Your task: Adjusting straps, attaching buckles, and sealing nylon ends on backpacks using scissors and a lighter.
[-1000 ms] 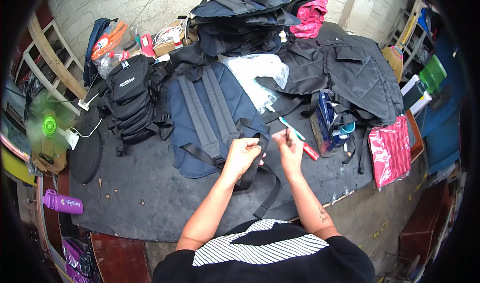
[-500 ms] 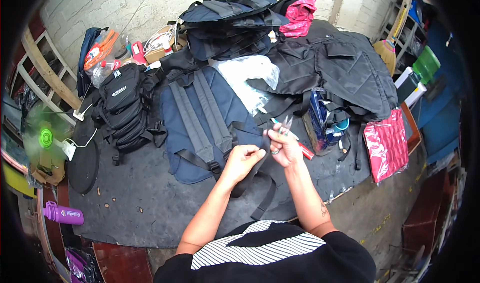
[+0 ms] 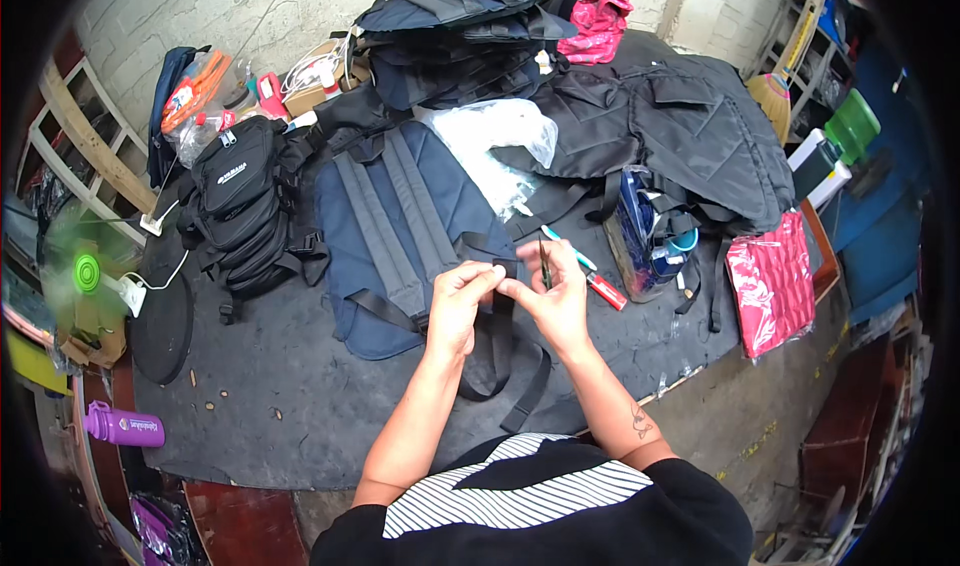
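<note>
My left hand (image 3: 460, 301) pinches a black webbing strap (image 3: 497, 331) near its upper end. Against it, the thumb of my right hand (image 3: 558, 306) meets the same spot. Small metal thread snips (image 3: 545, 264) stand up in the curled fingers of my right hand. From my hands the strap hangs in a loop over the table, its free end toward my body. Just beyond lies a navy blue backpack (image 3: 375, 251) with two grey shoulder straps facing up. What exactly sits between the fingertips is partly hidden.
A red marker-like tube (image 3: 606, 292) lies right of my hands, near a blue box (image 3: 632, 236) of small items. A black bag (image 3: 245, 216) stands left. Black quilted bag parts (image 3: 700, 126), white plastic (image 3: 490, 151) and stacked navy bags (image 3: 455, 41) lie at the back.
My hands have drawn together, with my right thumb now at the strap beside my left fingers. The snips have turned from pointing up and outward to nearly upright.
</note>
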The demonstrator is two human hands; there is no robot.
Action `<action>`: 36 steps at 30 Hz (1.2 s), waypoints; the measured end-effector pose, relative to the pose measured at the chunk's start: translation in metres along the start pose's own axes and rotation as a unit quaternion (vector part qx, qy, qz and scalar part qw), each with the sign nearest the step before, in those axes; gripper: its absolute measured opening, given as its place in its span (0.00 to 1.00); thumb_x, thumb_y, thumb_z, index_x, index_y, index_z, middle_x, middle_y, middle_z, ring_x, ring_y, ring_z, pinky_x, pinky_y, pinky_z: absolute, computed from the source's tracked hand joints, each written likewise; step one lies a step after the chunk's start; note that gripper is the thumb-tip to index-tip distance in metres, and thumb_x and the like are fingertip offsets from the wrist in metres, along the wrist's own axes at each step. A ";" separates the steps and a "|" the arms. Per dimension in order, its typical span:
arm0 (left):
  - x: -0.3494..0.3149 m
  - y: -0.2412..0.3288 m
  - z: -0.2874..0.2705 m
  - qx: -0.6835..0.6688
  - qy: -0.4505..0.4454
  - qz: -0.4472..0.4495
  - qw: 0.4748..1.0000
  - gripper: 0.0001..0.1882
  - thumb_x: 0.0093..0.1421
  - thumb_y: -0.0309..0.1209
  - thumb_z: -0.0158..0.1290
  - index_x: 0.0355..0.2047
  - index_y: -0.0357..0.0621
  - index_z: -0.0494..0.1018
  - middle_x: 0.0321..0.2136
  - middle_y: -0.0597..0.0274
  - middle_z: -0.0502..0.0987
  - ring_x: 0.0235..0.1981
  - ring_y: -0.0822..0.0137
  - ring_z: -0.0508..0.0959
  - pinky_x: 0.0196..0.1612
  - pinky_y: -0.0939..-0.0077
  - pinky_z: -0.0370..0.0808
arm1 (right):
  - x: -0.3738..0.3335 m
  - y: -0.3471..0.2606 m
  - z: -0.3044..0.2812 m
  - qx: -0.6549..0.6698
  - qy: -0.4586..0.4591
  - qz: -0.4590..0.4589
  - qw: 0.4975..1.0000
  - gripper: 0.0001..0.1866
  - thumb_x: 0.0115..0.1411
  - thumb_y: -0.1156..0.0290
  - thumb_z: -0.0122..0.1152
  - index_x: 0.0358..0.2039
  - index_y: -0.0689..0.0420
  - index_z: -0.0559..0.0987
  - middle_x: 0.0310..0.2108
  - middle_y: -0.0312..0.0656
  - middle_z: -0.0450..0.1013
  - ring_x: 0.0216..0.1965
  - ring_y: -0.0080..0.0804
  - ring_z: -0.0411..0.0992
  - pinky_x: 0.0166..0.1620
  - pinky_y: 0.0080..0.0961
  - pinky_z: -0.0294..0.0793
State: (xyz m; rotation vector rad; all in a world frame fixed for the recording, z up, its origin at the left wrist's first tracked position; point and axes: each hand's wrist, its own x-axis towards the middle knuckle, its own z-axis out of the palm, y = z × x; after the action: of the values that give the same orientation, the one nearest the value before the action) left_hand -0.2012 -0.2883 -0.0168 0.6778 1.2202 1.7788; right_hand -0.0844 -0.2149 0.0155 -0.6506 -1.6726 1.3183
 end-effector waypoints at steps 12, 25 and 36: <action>-0.017 0.001 0.013 0.325 0.063 0.135 0.934 0.05 0.54 0.22 0.53 0.25 0.31 0.71 0.19 0.63 0.64 0.18 0.73 0.66 0.22 0.78 0.62 | 0.022 0.047 -0.012 0.179 -0.037 0.154 0.971 0.05 0.56 0.72 0.57 0.31 0.60 0.75 0.18 0.30 0.68 0.16 0.12 0.59 0.19 0.11 0.57; -0.010 -0.014 0.003 0.235 0.023 0.091 0.967 0.07 0.54 0.24 0.54 0.25 0.30 0.73 0.21 0.70 0.62 0.22 0.81 0.61 0.24 0.83 0.56 | 0.006 0.064 0.006 0.031 -0.045 0.144 0.988 0.16 0.60 0.63 0.56 0.18 0.58 0.73 0.13 0.30 0.64 0.15 0.13 0.57 0.19 0.16 0.53; -0.017 0.006 0.006 0.317 0.039 0.138 0.937 0.07 0.53 0.23 0.53 0.22 0.30 0.69 0.20 0.66 0.60 0.19 0.79 0.61 0.21 0.80 0.58 | 0.001 0.034 -0.002 -0.150 -0.077 -0.150 0.974 0.08 0.47 0.84 0.59 0.31 0.63 0.76 0.27 0.40 0.72 0.25 0.26 0.71 0.29 0.22 0.69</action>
State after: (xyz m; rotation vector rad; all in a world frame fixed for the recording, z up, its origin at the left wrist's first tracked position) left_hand -0.1901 -0.3014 -0.0084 1.2015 1.8565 1.6302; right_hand -0.0871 -0.2028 -0.0167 -0.4493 -2.0305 0.9298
